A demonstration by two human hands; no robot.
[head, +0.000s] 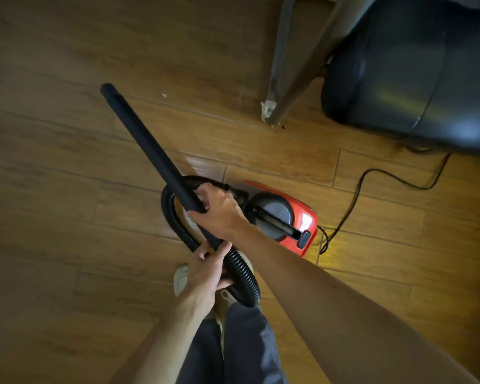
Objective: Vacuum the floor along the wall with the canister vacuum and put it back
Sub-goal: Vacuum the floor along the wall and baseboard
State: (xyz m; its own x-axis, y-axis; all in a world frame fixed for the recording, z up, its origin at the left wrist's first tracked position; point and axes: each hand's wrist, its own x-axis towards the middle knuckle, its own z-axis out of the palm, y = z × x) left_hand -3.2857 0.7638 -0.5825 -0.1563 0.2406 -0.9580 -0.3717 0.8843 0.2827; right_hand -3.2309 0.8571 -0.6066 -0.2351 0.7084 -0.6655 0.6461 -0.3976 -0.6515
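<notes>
Right hand (219, 209) curls round the near end of a wand (147, 145) aimed at 11 o'clock; left hand (205, 270) grips the hose (243, 273) end. Red canister vacuum (294, 217) sits on the floor (67, 189) at 3 o'clock. Probably joining or parting wand and hose: next, a straight push or pull.

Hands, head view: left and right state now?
Left hand: closed, gripping the hose at its wand end.
Right hand: closed, gripping the wand.
</notes>
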